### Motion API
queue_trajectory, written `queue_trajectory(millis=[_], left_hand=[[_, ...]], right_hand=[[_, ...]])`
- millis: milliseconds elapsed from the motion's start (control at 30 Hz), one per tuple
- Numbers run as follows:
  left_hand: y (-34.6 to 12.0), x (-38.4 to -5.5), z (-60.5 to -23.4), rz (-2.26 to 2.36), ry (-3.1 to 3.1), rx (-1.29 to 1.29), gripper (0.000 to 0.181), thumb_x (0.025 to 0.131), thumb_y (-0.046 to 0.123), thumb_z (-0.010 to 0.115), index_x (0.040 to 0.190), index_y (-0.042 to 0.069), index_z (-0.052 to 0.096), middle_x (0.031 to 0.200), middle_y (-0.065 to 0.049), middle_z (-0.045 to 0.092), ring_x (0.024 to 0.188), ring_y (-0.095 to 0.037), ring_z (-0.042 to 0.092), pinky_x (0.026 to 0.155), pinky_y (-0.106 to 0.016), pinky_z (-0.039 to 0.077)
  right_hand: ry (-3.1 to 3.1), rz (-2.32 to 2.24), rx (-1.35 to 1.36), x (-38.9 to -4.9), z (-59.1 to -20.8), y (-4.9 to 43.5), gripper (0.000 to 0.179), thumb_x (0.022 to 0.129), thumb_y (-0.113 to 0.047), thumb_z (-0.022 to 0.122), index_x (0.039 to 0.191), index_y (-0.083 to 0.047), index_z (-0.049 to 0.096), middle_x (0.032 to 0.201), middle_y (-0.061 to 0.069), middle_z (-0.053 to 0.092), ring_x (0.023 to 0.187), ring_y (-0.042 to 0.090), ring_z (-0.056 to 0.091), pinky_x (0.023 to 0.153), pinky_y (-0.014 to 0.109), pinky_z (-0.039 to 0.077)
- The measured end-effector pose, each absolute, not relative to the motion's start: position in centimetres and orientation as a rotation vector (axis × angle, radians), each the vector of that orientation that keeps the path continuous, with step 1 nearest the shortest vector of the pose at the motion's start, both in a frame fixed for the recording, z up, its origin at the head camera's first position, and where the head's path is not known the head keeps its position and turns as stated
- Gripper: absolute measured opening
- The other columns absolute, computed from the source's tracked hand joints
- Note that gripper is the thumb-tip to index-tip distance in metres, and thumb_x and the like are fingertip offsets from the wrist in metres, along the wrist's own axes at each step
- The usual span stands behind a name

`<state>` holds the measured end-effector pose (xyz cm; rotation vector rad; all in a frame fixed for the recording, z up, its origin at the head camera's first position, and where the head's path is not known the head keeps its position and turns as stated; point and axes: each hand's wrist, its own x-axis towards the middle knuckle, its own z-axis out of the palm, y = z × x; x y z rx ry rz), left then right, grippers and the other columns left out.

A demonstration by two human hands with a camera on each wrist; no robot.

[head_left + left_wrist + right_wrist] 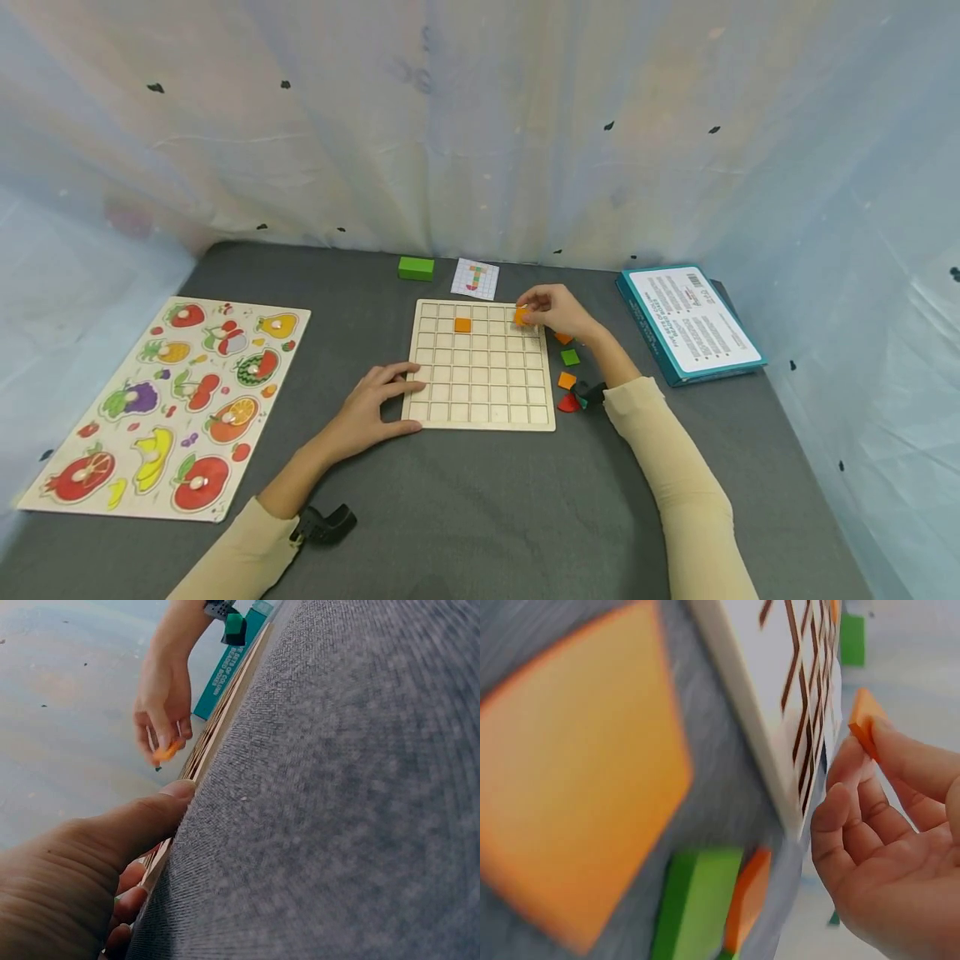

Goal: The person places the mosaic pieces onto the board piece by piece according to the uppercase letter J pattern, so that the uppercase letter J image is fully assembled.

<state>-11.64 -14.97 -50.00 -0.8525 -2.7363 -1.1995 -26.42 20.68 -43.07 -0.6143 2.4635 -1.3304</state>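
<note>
A wooden board (480, 380) with a grid of square cells lies on the dark cloth. My left hand (367, 410) rests at its left side, fingertips on the left edge and thumb by the near left corner. In the left wrist view the thumb (142, 825) is stretched along the board's side. My right hand (561, 312) pinches an orange square tile (864, 716) between thumb and fingers, above the far right part of the board. Another orange tile (462, 325) sits in a cell near the board's far side.
Orange, green (570, 357) and red pieces (568, 403) lie along the board's right side. Beyond the board are a pattern card (475, 279) and a green block (416, 268). A fruit puzzle board (168, 400) lies left, a teal box (686, 325) right.
</note>
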Motion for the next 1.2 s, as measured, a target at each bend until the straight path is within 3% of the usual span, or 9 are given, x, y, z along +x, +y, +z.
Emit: queue_trajectory(millis=[233,633,900,1200], left_hand=[[-14.9,-11.8,-50.0,-1.196,-2.723,-0.872,0.061,0.080,0.039,0.084,0.133,0.016,0.066,0.149,-0.004,0.047,0.117,-0.021,0.046,0.097,-0.054,0.035],[-15.0,-12.0,-50.2,-1.169,-2.704,-0.895,0.060,0.080,0.038,0.084,0.132,0.015,0.066,0.148,-0.005,0.047,0.113,-0.018,0.046,0.094,-0.053,0.036],[-14.9,-11.6,-49.7,-1.179,-2.702,-0.890,0.059,0.078,0.034,0.086,0.130,0.013,0.067,0.148,-0.007,0.047,0.114,-0.020,0.046,0.095,-0.052,0.036],[-15.0,-11.5,-49.7,-1.183,-2.714,-0.884,0.060,0.079,0.034,0.086,0.131,0.013,0.067,0.149,-0.006,0.047,0.115,-0.019,0.045,0.095,-0.052,0.035]], right_hand=[[2.432,-1.278,-0.694,-27.1,-43.7,18.1,0.019,0.091,0.004,0.069,0.109,0.009,0.067,0.099,0.019,0.065,0.089,0.027,0.057,0.080,0.036,0.048],[2.462,-1.216,-0.687,-26.8,-44.1,17.0,0.013,0.091,0.004,0.069,0.103,0.006,0.070,0.094,0.016,0.067,0.086,0.027,0.061,0.075,0.034,0.050],[2.534,-1.148,-0.713,-26.4,-43.9,16.6,0.010,0.091,0.001,0.070,0.101,0.003,0.073,0.089,0.012,0.066,0.076,0.022,0.055,0.070,0.032,0.045],[2.580,-1.089,-0.679,-26.4,-43.9,16.6,0.014,0.092,-0.003,0.071,0.104,0.001,0.075,0.097,0.012,0.066,0.083,0.023,0.057,0.073,0.034,0.048]])
